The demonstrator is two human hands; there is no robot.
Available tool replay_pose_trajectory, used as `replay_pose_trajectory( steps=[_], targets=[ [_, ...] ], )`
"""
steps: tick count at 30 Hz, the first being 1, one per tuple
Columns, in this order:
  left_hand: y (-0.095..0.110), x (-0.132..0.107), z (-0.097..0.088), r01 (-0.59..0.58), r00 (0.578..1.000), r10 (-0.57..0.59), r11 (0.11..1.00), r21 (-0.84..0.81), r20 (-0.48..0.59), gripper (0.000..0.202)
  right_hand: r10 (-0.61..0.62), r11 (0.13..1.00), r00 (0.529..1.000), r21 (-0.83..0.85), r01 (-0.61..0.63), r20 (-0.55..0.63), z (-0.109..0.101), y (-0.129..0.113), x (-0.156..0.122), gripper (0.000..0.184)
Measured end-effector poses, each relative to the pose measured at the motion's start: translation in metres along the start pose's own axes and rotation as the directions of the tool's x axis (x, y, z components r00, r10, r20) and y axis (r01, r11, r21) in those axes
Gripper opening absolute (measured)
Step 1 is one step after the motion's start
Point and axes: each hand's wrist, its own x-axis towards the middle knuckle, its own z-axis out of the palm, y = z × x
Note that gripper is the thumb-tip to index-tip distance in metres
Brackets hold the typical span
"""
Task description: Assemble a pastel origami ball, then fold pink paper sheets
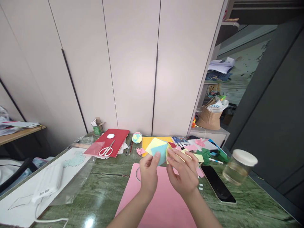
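Both my hands are raised over a pink sheet [161, 202] on the green marble table [104, 186]. My left hand [148, 175] pinches a folded paper piece [158, 149] made of yellow, green and blue squares. My right hand [185, 172] is closed on the right side of the same piece, fingers curled around a pale yellow flap. The piece hangs above the table, tilted toward me.
White scissors [106, 149] lie on a red folder [114, 141]. A paper ball [137, 137], an orange sheet [148, 142] and loose coloured paper scraps [201, 153] lie behind. A phone [217, 183] and a lidded glass jar [239, 166] stand right. A white power bank [48, 182] lies left.
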Motion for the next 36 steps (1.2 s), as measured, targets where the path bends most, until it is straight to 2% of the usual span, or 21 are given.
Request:
replay_pose_trajectory(
  steps=[10,16,36],
  targets=[
    [-0.002,-0.002,0.0,0.018,0.999,-0.011,0.984,0.177,-0.043,0.053,-0.033,0.998,0.999,-0.059,0.033,-0.013,0.001,-0.004,0.003,0.022],
    [-0.005,-0.002,-0.001,-0.02,0.997,0.037,0.968,0.252,-0.061,0.053,0.023,0.998,0.997,-0.048,-0.027,-0.074,0.005,-0.01,0.001,0.02],
    [-0.007,0.0,0.001,-0.031,0.998,0.045,0.946,0.323,-0.036,0.047,0.044,0.998,0.997,-0.052,-0.047,-0.057,0.007,-0.012,-0.001,0.018]
  ],
)
